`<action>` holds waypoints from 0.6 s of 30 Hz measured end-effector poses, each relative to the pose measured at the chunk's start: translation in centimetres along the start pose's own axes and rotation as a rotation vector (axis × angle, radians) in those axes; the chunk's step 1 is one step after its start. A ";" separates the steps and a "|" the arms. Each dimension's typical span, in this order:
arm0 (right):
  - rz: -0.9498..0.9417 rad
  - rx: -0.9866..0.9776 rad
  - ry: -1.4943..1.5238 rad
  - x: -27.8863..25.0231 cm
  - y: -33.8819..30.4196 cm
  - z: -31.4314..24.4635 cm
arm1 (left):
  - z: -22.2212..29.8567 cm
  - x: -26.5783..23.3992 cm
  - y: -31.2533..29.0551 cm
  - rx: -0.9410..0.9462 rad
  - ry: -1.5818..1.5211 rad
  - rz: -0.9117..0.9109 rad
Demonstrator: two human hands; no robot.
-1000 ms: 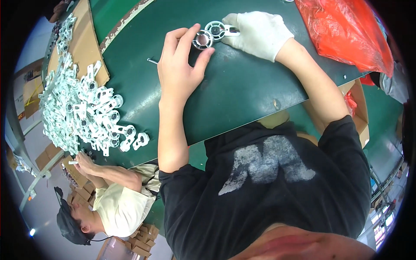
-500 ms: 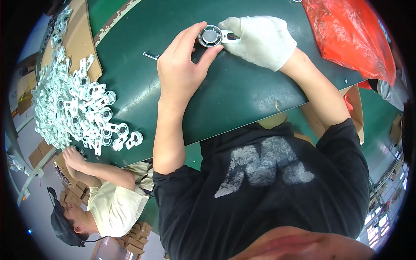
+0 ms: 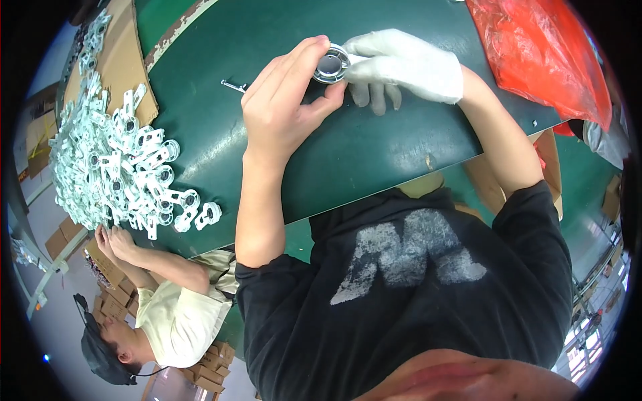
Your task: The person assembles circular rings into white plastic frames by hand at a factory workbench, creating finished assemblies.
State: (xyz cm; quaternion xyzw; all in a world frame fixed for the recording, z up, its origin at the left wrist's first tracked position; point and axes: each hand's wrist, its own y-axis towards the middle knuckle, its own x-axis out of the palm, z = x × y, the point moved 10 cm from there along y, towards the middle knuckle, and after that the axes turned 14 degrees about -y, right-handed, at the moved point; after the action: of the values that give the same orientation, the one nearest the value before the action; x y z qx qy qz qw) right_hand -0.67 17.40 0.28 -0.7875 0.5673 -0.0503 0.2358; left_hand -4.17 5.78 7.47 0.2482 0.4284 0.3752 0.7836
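Observation:
My bare left hand grips a small round part by its silver rim, thumb on the near side and fingers on the far side. The part has a dark spoked ring and a grey round middle. My right hand, in a white glove, pinches its right side between thumb and forefinger. The other gloved fingers hang loosely below. The white flat arm of the part is mostly hidden by the glove. Just left of my left hand, a thin, light-coloured piece lies on the green table.
A large heap of white parts with round ends covers the table's left side, beside a cardboard sheet. A red plastic bag lies at the far right. A co-worker handles something at the heap's near edge. An open carton stands below the table's right edge.
The round part has shifted slightly right and tilted. My gloved hand has turned, its lower fingers now spread below the part. The co-worker's hands have come together.

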 end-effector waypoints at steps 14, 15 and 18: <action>0.538 -0.335 -0.803 -0.3 -1.1 -3.5 | -4.0 2.9 -1.6 -0.586 -0.967 0.106; 0.529 -0.271 -0.849 -0.3 -1.0 -3.2 | -3.9 2.7 -1.5 -0.578 -0.976 0.110; 0.537 -0.235 -0.874 -0.4 -0.7 -2.9 | -4.3 2.4 -0.9 -0.597 -0.940 0.077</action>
State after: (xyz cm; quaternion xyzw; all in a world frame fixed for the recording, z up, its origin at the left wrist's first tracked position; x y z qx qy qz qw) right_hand -1.24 17.01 3.22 -0.5829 0.5998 0.4091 0.3649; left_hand -6.66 7.46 3.42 0.1715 -0.1014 0.3578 0.9123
